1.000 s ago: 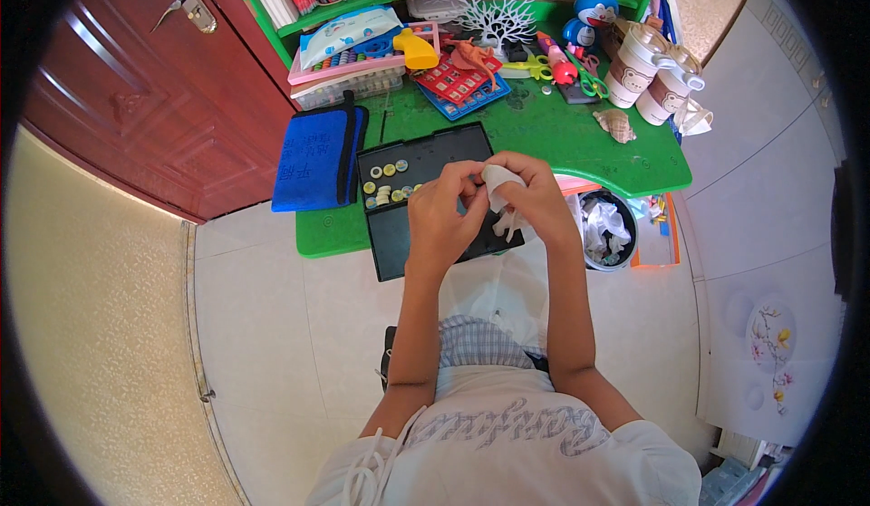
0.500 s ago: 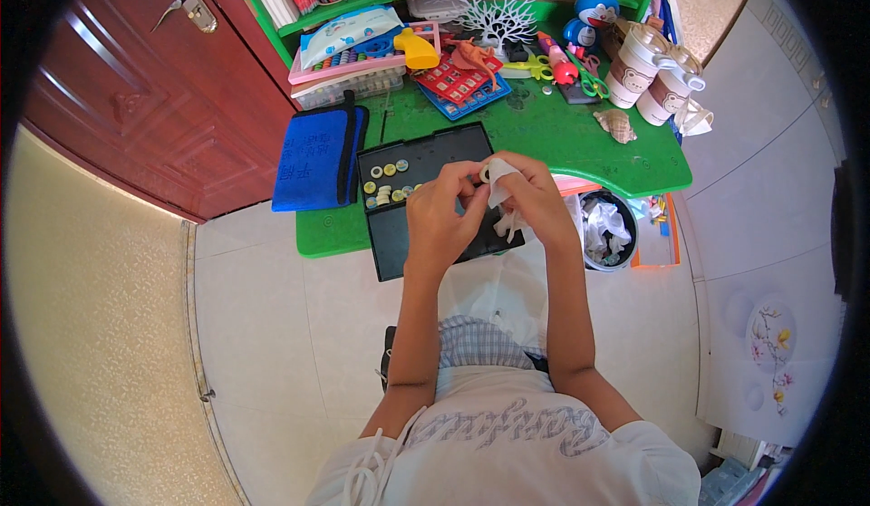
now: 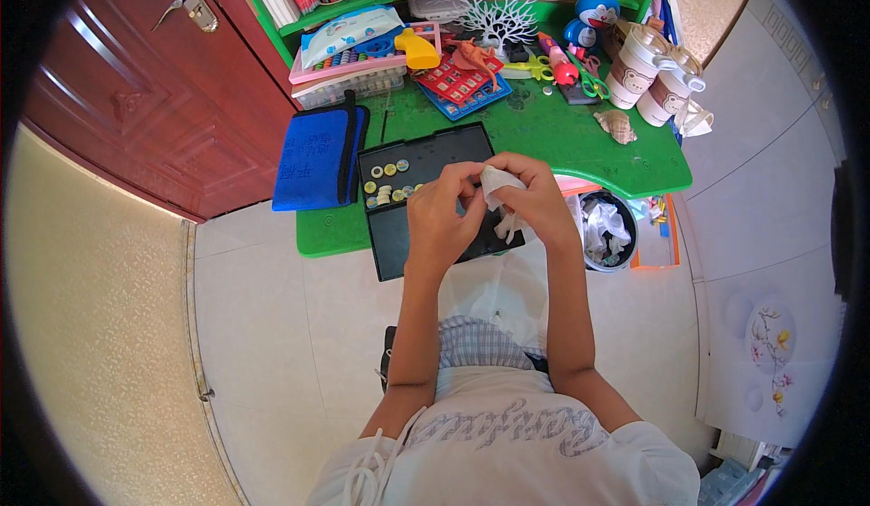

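My two hands meet above an open black case (image 3: 390,243) at the desk's front edge. In my right hand (image 3: 542,202) is a crumpled white wipe (image 3: 501,183), its loose end hanging below the fingers. My left hand (image 3: 442,216) is closed, its fingertips pinching a small round piece against the wipe. That piece is now almost wholly covered by the wipe and fingers. Several small round pieces (image 3: 384,191), yellowish and pale, lie in the far half of the case, left of my hands. Some of the case is hidden behind my hands.
A blue zip pouch (image 3: 313,157) lies left of the case on the green desk (image 3: 544,134). Behind are a red card (image 3: 453,82), scissors (image 3: 589,82), a shell (image 3: 616,125) and two lidded cups (image 3: 636,69). Below right stands a bin (image 3: 625,257) with crumpled white tissue.
The wipe has shifted over the small round piece, whose ring-shaped face showed between the fingertips before. Both hands stay in nearly the same place.
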`<act>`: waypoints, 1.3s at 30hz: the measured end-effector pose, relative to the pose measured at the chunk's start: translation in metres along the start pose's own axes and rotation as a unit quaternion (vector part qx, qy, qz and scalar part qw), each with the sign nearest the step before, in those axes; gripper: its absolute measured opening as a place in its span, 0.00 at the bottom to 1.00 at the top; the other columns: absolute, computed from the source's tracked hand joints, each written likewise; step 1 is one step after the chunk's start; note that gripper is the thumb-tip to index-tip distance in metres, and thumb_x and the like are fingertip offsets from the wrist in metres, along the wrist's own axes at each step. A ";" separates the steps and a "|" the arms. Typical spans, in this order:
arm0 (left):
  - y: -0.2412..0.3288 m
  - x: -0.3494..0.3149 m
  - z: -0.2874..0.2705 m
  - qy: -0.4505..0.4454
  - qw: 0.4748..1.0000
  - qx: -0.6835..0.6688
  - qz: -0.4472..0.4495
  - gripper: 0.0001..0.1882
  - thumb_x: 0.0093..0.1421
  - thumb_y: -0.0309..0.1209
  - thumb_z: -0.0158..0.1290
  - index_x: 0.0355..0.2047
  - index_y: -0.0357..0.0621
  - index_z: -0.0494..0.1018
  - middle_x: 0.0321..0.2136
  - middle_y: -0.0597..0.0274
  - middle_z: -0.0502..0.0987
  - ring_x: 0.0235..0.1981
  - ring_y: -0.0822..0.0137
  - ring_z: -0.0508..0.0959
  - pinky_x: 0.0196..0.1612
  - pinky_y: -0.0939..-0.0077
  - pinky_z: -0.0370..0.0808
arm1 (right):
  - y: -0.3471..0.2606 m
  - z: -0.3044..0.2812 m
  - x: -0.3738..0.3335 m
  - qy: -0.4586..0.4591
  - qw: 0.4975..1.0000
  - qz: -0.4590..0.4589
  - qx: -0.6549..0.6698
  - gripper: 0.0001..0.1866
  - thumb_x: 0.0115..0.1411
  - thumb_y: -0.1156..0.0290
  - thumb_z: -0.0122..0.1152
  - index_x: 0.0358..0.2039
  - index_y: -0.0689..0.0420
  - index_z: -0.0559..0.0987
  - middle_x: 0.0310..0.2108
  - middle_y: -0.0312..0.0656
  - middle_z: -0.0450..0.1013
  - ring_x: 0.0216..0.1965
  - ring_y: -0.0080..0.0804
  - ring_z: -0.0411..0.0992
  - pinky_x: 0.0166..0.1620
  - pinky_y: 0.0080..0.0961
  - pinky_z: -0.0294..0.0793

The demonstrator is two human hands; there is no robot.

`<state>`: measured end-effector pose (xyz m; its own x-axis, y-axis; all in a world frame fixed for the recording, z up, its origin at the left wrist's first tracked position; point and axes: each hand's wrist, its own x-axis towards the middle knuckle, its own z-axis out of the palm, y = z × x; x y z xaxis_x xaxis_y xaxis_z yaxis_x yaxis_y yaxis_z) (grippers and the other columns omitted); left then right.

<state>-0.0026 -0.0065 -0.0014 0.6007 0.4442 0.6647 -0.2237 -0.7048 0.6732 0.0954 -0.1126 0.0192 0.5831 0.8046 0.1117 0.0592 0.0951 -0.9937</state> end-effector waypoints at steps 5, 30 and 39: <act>-0.003 0.000 0.001 0.006 1.000 0.003 0.004 0.16 0.42 0.19 0.55 0.34 0.43 0.70 0.15 0.64 0.71 0.17 0.67 0.73 0.22 0.74 0.67 | -0.003 0.002 -0.001 0.010 1.000 0.014 0.006 0.09 0.48 0.75 0.56 0.32 0.62 0.76 0.27 0.33 0.71 0.31 0.18 0.68 0.35 0.16 0.67; -0.003 -0.002 -0.001 0.006 1.000 0.012 -0.003 0.15 0.45 0.18 0.55 0.36 0.40 0.70 0.16 0.63 0.72 0.17 0.75 0.72 0.24 0.82 0.67 | -0.004 0.001 -0.001 0.023 0.999 0.039 0.008 0.09 0.51 0.76 0.58 0.34 0.64 0.77 0.29 0.34 0.73 0.31 0.18 0.69 0.35 0.15 0.68; -0.003 -0.002 -0.001 0.025 0.999 0.001 -0.035 0.15 0.47 0.18 0.55 0.36 0.40 0.70 0.16 0.63 0.71 0.18 0.76 0.71 0.24 0.83 0.67 | -0.005 0.001 -0.002 0.036 0.999 0.033 -0.013 0.09 0.51 0.74 0.59 0.33 0.63 0.77 0.29 0.34 0.73 0.31 0.17 0.69 0.35 0.15 0.68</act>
<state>-0.0036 -0.0048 -0.0039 0.5755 0.5195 0.6315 -0.1818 -0.6717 0.7182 0.0931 -0.1142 0.0242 0.6432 0.7643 0.0462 0.0392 0.0275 -0.9989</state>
